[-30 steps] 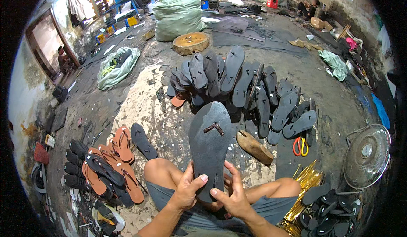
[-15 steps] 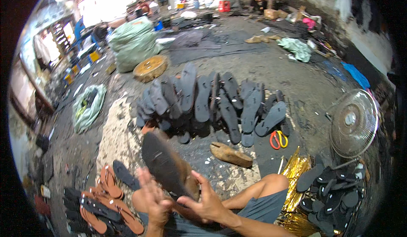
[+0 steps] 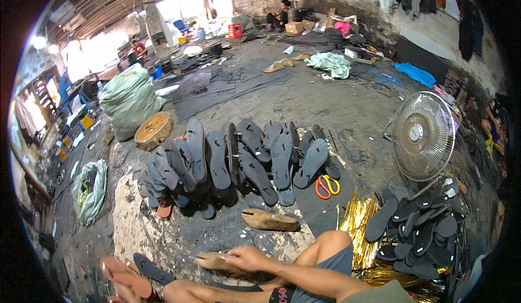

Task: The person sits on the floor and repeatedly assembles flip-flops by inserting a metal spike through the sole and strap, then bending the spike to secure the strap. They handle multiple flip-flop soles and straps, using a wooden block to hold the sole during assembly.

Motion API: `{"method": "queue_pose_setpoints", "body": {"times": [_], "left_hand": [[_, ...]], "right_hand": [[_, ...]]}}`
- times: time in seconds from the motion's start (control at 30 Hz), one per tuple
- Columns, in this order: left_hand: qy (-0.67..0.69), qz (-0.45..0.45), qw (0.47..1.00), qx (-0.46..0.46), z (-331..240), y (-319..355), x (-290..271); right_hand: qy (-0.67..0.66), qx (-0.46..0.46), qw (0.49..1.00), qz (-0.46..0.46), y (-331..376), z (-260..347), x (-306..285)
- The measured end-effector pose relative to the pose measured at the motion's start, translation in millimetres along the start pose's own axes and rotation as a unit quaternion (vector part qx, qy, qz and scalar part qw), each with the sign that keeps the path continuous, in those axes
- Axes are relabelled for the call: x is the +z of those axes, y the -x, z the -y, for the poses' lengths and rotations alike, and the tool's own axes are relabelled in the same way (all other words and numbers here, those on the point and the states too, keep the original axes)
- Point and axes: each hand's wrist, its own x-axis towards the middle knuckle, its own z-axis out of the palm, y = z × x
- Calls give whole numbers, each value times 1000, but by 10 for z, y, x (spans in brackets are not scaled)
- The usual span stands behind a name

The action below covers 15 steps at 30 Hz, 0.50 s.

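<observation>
My right hand (image 3: 251, 259) is closed around the end of a wooden shoe last (image 3: 213, 260), low over the floor in front of my crossed legs. A second wooden last (image 3: 270, 220) lies just beyond it. At the lower left edge, brown sandals (image 3: 137, 284) lie beside a dark sandal (image 3: 152, 268). My left hand (image 3: 124, 292) seems to be among the brown sandals; its fingers blend in with them and cannot be made out. A long row of black sandals (image 3: 218, 162) leans together beyond the lasts.
Red-and-yellow-handled scissors (image 3: 328, 187) lie right of the row. Gold strips (image 3: 358, 221), a heap of black sandals (image 3: 418, 232) and a standing fan (image 3: 423, 137) are at the right. A round wood block (image 3: 154, 131) and a stuffed green sack (image 3: 129, 99) stand at the far left.
The dark sole that covered the last in my hands is off it. My right hand has lowered the bare last; my left hand has left it toward the lower left. The view has shifted.
</observation>
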Motion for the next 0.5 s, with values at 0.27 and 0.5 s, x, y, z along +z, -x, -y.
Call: {"method": "queue_pose_setpoints", "body": {"times": [0.27, 0.5], "left_hand": [[-155, -91, 981, 70, -232, 551, -1437], [57, 167, 984, -7, -503, 600, -824]], "right_hand": [[175, 267, 783, -534, -811, -1201, -1806], [159, 224, 850, -450, -977, -1370, -1847]]}}
